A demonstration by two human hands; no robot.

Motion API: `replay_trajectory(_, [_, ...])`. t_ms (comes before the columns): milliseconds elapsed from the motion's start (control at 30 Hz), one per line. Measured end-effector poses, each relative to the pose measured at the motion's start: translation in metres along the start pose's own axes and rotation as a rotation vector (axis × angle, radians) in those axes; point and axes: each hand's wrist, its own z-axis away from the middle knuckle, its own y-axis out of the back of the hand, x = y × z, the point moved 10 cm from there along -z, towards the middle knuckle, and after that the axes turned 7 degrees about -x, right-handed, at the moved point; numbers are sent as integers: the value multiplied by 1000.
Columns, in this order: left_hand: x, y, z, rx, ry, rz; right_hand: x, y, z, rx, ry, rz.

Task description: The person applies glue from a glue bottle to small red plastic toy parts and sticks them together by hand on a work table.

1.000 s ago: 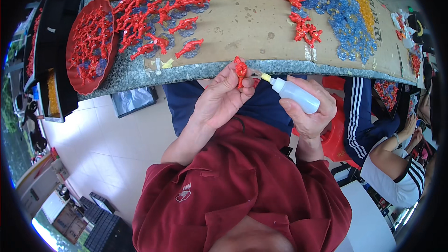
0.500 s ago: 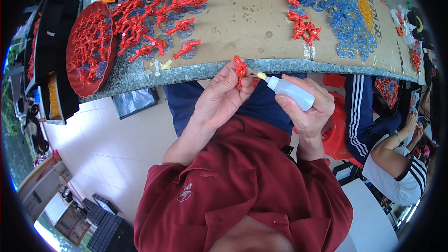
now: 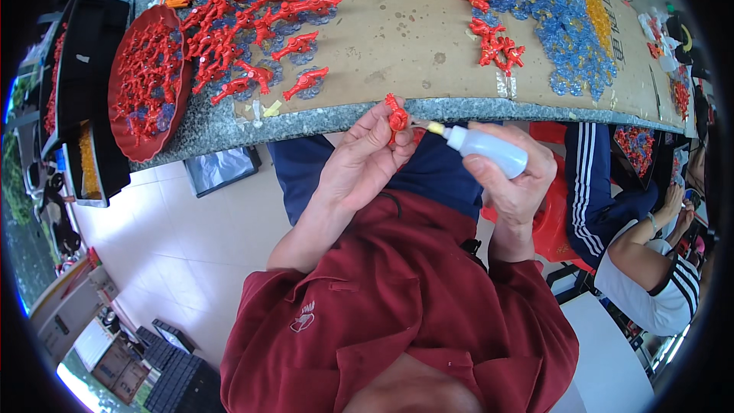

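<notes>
Red figurine (image 3: 397,118) sits near the middle of the frame, held roughly upright just off the near edge of the desk (image 3: 306,121), with the fingers of the left hand (image 3: 361,160) pinched on it. Fingers of the right hand (image 3: 524,176) are wrapped around a pale squeeze bottle (image 3: 495,151), which lies almost level and points left at the figurine. Compared with half a second ago, the bottle has drawn back a little to the right, and its yellow collar (image 3: 436,128) now stands farther from the figurine, whose angle has shifted only slightly. To my eye that small retreat marks a pause or easing off in the work at the nozzle, though whether the thin tip touches the figurine, or anything has come out of it, I cannot tell. Nothing has visibly changed in the supplies: red figures on clear discs crowd the upper left of the frame, a red plate (image 3: 157,148) piled with small red parts is at far left, and loose blue discs (image 3: 569,53) beside yellow pieces (image 3: 595,11) fill the upper right.
</notes>
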Motion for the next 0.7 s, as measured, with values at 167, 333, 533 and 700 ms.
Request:
replay_trajectory(167, [-2,-8,-2,-61,16,37,23,2,-8,97,-80,-190])
replay_trajectory(333, [-1,-15,-4,-169,-5,-7,28,-23,-38,75,1,-5])
replay_trajectory(533, [-1,-17,-5,-307,-2,6,21,-46,-56,31,67,55])
replay_trajectory(700, [11,-22,-4,-317,-64,-108,20,-37,-38,30,21,-110])
